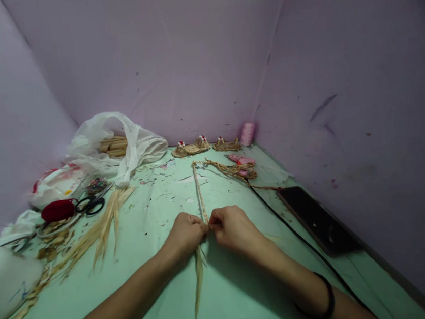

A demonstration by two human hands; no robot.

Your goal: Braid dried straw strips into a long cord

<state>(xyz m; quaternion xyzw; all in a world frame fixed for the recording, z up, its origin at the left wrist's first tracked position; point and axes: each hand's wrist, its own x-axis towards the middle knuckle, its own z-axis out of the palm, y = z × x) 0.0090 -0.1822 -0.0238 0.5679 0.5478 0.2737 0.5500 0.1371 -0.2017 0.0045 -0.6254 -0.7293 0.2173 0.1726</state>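
Observation:
A thin braid of straw-coloured plant fibre (pixel 199 191) runs straight away from me over the green tabletop. At its near end my left hand (pixel 186 234) is closed in a pinch on it. My right hand (pixel 232 227) pinches the same end from the other side, thumb and forefinger together, almost touching the left fingertips. Below the left hand a loose, flat fibre strip (pixel 198 284) hangs toward me. Past the hands, the braid's far end bends right and joins a tangled bundle of braided cord (pixel 232 169). Fingers hide the exact spot being held.
Left lie loose fibre strips (pixel 104 218), black-handled scissors (pixel 91 205), a dark red pouch (pixel 57 211) and a white plastic bag (pixel 119 149). Small woven slippers (pixel 192 149) and a pink thread spool (pixel 248 134) stand behind. Right are a phone (pixel 317 219) and black cable (pixel 293 232).

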